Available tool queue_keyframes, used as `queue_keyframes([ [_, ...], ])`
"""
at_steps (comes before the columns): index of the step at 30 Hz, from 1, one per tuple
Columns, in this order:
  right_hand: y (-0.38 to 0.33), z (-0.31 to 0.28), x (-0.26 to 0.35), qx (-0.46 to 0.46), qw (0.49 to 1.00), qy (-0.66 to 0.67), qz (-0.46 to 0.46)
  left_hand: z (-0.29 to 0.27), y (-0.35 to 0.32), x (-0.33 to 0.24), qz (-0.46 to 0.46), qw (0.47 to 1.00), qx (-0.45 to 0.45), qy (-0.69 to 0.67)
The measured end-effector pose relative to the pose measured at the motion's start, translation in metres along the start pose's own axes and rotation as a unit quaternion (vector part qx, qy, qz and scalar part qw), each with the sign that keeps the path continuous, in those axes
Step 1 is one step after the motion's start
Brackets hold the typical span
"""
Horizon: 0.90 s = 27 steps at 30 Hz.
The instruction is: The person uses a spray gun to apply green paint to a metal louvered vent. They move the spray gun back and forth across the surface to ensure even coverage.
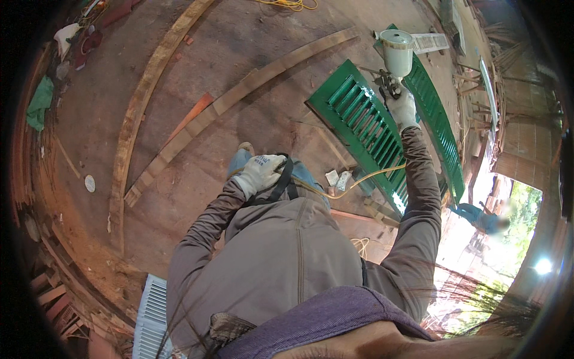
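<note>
My right hand (402, 109), in a white work glove, is closed round the handle of a spray gun (390, 87). A pale paint cup (397, 58) with a metal lid sits on top of the gun. Below and left of it stands a glossy green louvered shutter (359, 116); a second green shutter (431, 113) is just to the right. My left hand (262, 172), gloved too, is at my waist, fingers curled on a black strap (283, 184). A yellow hose (365, 178) passes by that hand and runs toward my right forearm.
Long wooden planks (230, 99) lie across the reddish floor on the left. Small white packets (338, 178) are near my legs. A light-coloured louvered panel (150, 317) is at lower left. At right, another person (478, 218) is outside in bright light. More yellow cord (293, 5) lies far ahead.
</note>
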State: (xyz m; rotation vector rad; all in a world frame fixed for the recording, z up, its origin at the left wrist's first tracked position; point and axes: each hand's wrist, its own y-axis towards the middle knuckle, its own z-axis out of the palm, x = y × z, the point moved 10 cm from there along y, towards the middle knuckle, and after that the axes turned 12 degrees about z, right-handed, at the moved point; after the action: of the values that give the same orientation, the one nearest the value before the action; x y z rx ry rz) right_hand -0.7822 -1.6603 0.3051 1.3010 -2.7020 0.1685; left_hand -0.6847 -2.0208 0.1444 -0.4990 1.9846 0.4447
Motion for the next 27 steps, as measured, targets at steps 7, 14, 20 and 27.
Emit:
queue_keyframes([
  [7, -0.048, 0.009, 0.001, 0.170, 0.975, 0.133, -0.051, 0.003, 0.003, 0.005, 0.019, 1.000, 0.011, 0.008],
  [14, -0.109, 0.017, -0.009, 0.326, 0.838, 0.434, 0.063, 0.019, 0.019, -0.005, 0.013, 0.991, 0.130, -0.002],
  [20, -0.171, 0.014, -0.078, 0.174, 0.804, 0.540, 0.181, 0.031, 0.029, 0.000, 0.045, 0.988, 0.150, 0.006],
  [27, -0.345, -0.001, -0.248, -0.163, 0.721, 0.527, 0.419, 0.051, 0.043, -0.008, 0.091, 0.973, 0.211, 0.020],
])
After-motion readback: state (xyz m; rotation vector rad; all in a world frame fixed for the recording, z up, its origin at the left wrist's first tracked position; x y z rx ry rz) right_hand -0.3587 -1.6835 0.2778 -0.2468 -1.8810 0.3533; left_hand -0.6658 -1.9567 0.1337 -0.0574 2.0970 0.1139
